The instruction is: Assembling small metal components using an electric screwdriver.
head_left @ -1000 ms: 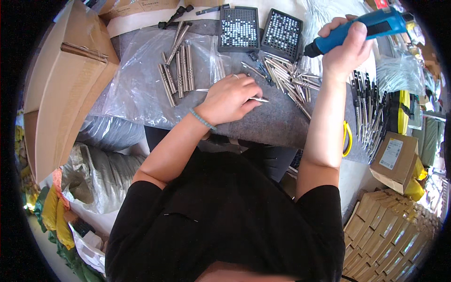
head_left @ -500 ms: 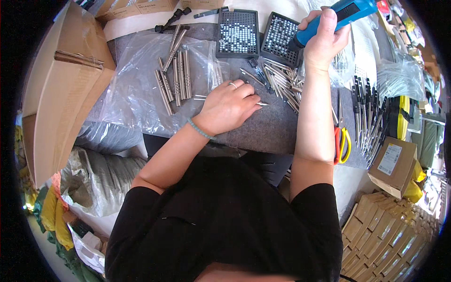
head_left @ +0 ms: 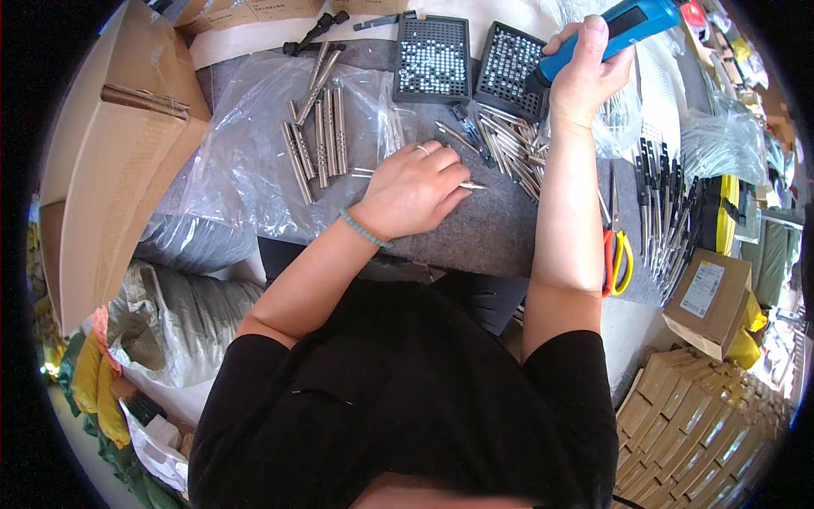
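Note:
My right hand (head_left: 591, 75) is wrapped round a blue electric screwdriver (head_left: 632, 28). Its dark nose is low over the right black tray (head_left: 511, 71), which has holes and many small silver pieces in it; the bit cannot be made out. Closed and low over the grey mat (head_left: 500, 237), my left hand (head_left: 420, 188) pinches a slim metal rod (head_left: 475, 185) whose pointed end sticks out past the fingertips. The rest of the rod is mostly hidden under the palm. Beyond that hand lies a heap of slim metal rods (head_left: 507, 148).
A second black tray (head_left: 432, 59) of silver pieces stands left of the first. Thick drilled metal tubes (head_left: 331, 131) lie on a clear plastic bag (head_left: 246, 153). Scissors (head_left: 621, 263) and black-ended rods (head_left: 666, 212) are at the right. A cardboard box (head_left: 127, 161) borders the left.
The surroundings sit slightly shifted in the picture. Both hands keep nearly the same pose and grip.

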The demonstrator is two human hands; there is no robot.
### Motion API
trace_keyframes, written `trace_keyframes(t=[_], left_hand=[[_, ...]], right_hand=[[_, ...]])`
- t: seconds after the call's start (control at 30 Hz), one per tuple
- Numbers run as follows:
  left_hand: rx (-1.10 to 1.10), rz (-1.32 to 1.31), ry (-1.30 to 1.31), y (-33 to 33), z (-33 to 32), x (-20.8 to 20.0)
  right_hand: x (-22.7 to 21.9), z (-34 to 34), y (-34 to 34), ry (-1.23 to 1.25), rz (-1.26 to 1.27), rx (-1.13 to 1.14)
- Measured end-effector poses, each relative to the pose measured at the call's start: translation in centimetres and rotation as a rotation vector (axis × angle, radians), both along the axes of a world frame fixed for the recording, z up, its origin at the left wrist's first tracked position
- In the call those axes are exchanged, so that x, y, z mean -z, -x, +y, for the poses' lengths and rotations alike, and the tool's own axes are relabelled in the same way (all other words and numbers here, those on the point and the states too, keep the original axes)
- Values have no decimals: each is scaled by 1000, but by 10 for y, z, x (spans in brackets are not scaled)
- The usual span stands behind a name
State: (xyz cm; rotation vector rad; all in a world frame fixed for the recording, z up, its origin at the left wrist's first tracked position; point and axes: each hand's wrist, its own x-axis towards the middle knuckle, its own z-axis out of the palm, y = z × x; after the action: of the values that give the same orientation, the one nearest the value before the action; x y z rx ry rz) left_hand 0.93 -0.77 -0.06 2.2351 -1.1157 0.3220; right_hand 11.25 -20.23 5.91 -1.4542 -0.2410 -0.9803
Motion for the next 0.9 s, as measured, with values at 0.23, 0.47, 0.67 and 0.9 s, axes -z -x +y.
trace_keyframes(t=[0.23,0.47,0.67,0.9], left_hand=[[15,-60,-28,0,3,5],[-73,-41,54,0,-3,4],[-41,-67,29,-3,4,9],[-42,-63,34,-1,2,8]], right_hand=[[-9,9,7,71,-14,-67],[-43,11,58,-76,24,-251],[-19,38,98,-54,143,-314],[-3,45,101,-133,84,-355]])
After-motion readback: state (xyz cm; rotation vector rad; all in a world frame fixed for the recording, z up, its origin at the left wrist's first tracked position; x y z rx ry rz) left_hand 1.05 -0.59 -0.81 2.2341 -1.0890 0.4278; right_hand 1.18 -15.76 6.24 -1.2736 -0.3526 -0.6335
